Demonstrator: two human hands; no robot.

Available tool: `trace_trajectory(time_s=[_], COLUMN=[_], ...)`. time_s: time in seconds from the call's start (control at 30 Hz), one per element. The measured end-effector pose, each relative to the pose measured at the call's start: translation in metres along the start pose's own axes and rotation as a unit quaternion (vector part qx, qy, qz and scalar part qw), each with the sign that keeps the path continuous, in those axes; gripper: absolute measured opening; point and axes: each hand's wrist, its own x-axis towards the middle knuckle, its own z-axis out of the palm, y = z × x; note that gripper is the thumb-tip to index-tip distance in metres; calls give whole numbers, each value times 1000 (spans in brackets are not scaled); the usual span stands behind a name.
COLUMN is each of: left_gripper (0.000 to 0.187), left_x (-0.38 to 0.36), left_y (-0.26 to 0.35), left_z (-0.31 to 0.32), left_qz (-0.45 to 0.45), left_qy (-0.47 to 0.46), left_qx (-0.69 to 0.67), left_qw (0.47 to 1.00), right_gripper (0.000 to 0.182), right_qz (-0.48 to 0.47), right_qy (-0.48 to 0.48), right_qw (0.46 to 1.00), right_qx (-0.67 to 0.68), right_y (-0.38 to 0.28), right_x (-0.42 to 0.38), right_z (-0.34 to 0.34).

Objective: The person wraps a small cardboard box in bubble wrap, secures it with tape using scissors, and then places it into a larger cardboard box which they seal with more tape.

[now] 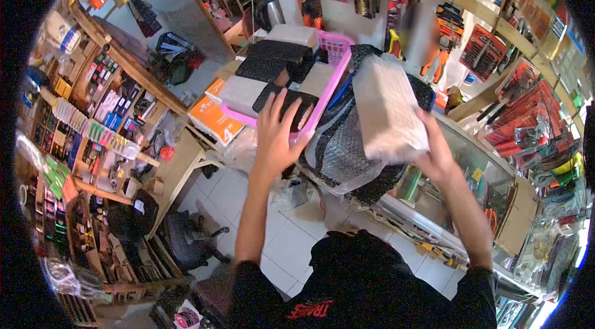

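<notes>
My right hand [434, 148] grips the lower right edge of a pale, box-shaped package [387, 106], slightly blurred. It is held tilted above black bubble wrap [341, 149] on the right. My left hand [277, 134] has its fingers spread over a small black-wrapped package [288, 106] at the near side of a pink plastic basket [338, 90]; the fingertips appear to touch it. Also in the basket are a larger black-wrapped package [273, 59] and several pale blocks, one a whitish box [238, 92] to the left of my fingers.
An orange and white box [214, 119] sits left of the basket. A glass display case [446, 186] runs to the right, below hanging tool packs [480, 53]. Shelves of small goods [105, 118] line the left. A black chair base [192, 239] stands on the tiled floor [279, 248].
</notes>
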Motion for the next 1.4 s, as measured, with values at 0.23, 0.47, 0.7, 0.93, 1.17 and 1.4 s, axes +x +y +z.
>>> trace_trajectory(time_s=[0.23, 0.47, 0.7, 0.93, 1.17, 1.4], left_gripper=[77, 68, 67, 67, 70, 73], left_x=[-6, -10, -10, -10, -11, -9], left_y=[-59, -54, -54, -55, -55, -55], left_z=[38, 43, 46, 46, 49, 45], left_qz=[13, 2, -5, -8, -11, -9], left_qy=[-35, 26, 42, 37, 25, 9], left_qx=[70, 49, 56, 52, 52, 49], left_qw=[997, 998, 998, 998, 998, 999], right_gripper=[60, 68, 71, 70, 68, 66], right_qz=[-227, -477, -383, -318, -240, -317], right_qy=[-25, -120, -185, -185, -301, -183], right_qw=[893, 619, 530, 474, 520, 446], right_qx=[-387, -613, -733, -800, -762, -817], right_y=[-31, -3, 5, 16, 19, 61], right_x=[156, 259, 252, 254, 282, 256], right_z=[68, 81, 92, 111, 95, 113])
